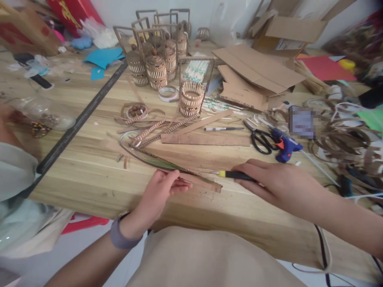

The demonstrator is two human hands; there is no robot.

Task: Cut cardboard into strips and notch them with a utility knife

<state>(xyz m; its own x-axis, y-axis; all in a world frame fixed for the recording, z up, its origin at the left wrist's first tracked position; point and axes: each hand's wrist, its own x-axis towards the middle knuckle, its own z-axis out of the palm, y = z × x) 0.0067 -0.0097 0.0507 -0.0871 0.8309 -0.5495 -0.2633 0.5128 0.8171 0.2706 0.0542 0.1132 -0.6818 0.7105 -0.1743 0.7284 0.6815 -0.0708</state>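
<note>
My right hand [266, 179] is closed round a black and yellow tool [237, 175] whose tip points left over the wooden table [119, 203]. To its left, my left hand [164, 187] lies at the near edge of a long, narrow strip [164, 163], green and brown, with thumb and fingers on or just over it. Whether those fingers pinch the strip is hard to tell. The strip's right end is a flat brown piece [214, 186], close to the tool's tip. Beyond lie a flat cardboard strip [206, 139] and a pen [224, 128].
Black scissors [261, 137] and a blue glue gun [285, 145] lie at the right, near coiled strips [344, 135]. Small stick lanterns [157, 71] stand at the back, with an open stick basket [191, 99] nearer. A person's sleeve [16, 171] is at the left.
</note>
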